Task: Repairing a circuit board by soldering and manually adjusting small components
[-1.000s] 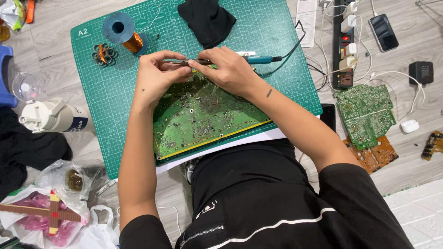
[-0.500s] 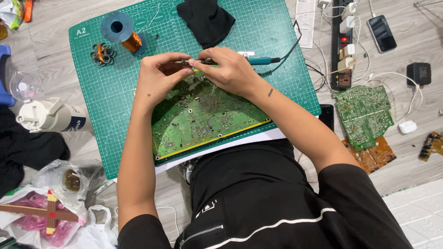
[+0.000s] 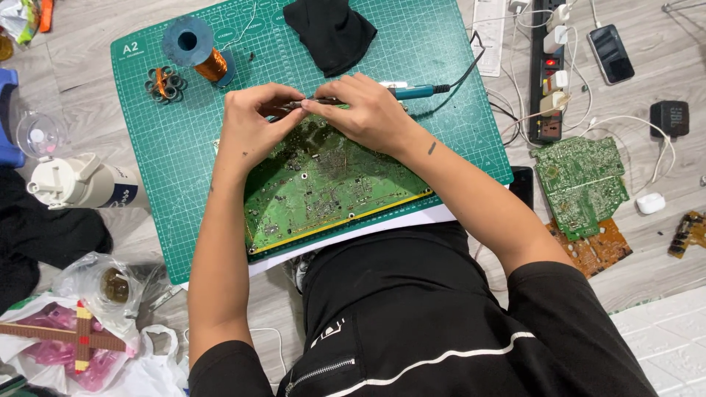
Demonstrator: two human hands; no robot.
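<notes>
While both hands work the far edge:
board: green circuit board (image 3: 323,184) lies on cutting mat (image 3: 176,184)
right hand (image 3: 364,110): fingers pinching soldering iron (image 3: 397,92)
left hand (image 3: 254,117): fingers pressed together at iron tip, above board

Large green circuit board (image 3: 331,184) lies on the green cutting mat (image 3: 184,184), near edge toward the person. Both hands meet at its far edge: left hand (image 3: 254,121) left, right hand (image 3: 364,110) right, a teal-handled soldering iron (image 3: 408,91) under the right. Behind on the mat: copper wire spool (image 3: 195,50) left, black cloth (image 3: 331,29) centre. Right of the mat, a smaller green circuit board (image 3: 581,180) on the floor.
</notes>
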